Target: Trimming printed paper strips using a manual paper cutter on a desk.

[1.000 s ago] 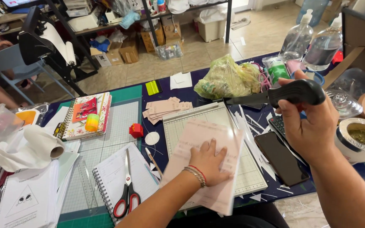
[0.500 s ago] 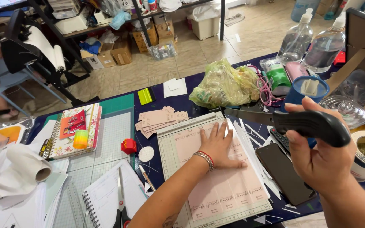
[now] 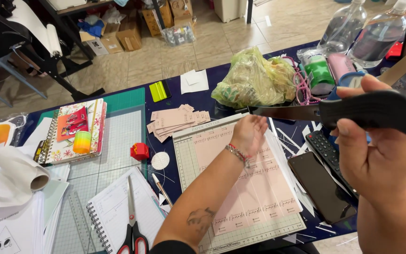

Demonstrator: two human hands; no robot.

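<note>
Head view, left hand: the left hand (image 3: pixel 251 134) is laid palm down, fingers spread flat, on the far end of the pink printed sheet (image 3: pixel 252 183); nothing is gripped, the sheet is only pressed.
Head view, right hand: the right hand (image 3: pixel 381 150) is closed around the black handle of the paper cutter's blade arm (image 3: pixel 348 112), which is raised off the board.
Head view, blade arm: its grey blade is seen running left from the handle to the far edge of the board, just above the left hand's fingertips.
Head view, sheet: it is spread lengthwise on the gridded paper cutter board (image 3: pixel 191 164), on the dark blue table (image 3: pixel 212 96).
Head view, near the board: a stack of cut pink slips (image 3: pixel 175 122) is placed just beyond its far left corner; a black phone (image 3: pixel 320 186) and a remote control (image 3: pixel 325 150) lie to its right.
Head view, left side: scissors (image 3: pixel 132 226) are laid on a spiral notebook (image 3: pixel 118 211); a red tape dispenser (image 3: pixel 139 151) sits on the green cutting mat (image 3: pixel 123 136).
Head view, far side: a yellowish plastic bag (image 3: pixel 254 80) is set behind the board.
</note>
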